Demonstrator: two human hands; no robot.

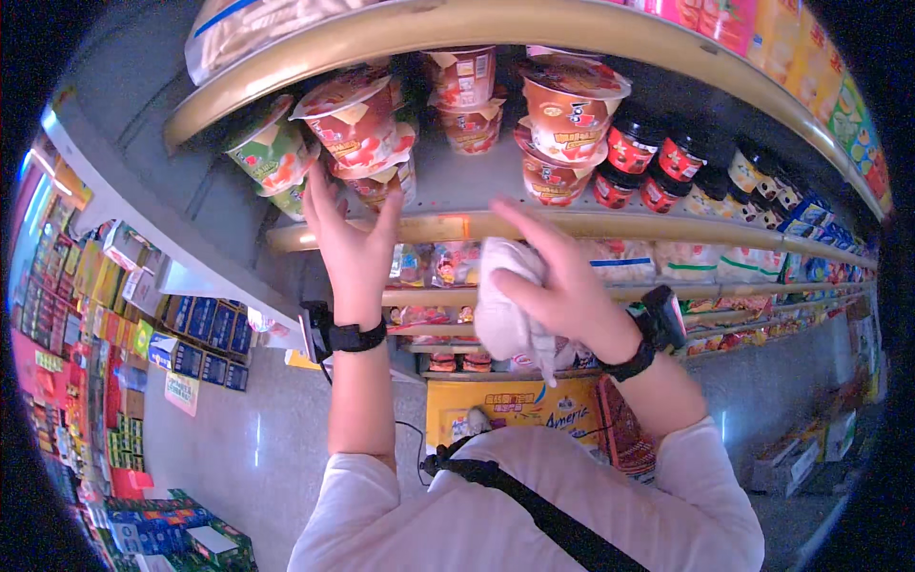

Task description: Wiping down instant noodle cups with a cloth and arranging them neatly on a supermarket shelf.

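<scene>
My left hand (350, 236), fingers spread, reaches up to the lower cups at the shelf's left end; whether it touches them I cannot tell. Beside it are a green-labelled cup (268, 154) and stacked red-and-white paper cups with lids (350, 118). A crumpled white cloth (507, 300) is held in my right hand (550, 279), between thumb and palm, before the shelf edge. Behind it stands another stack of red-and-white cups (568, 107), with a further stack (465, 93) deeper in the shelf.
Small black-lidded red tubs (632, 146) stand to the right. A curved shelf edge (429, 28) runs overhead, and lower shelves hold bagged goods (622, 261). A red plastic basket (625, 429) and a yellow printed box (500, 400) are low down. Blue boxes (204, 332) sit at left.
</scene>
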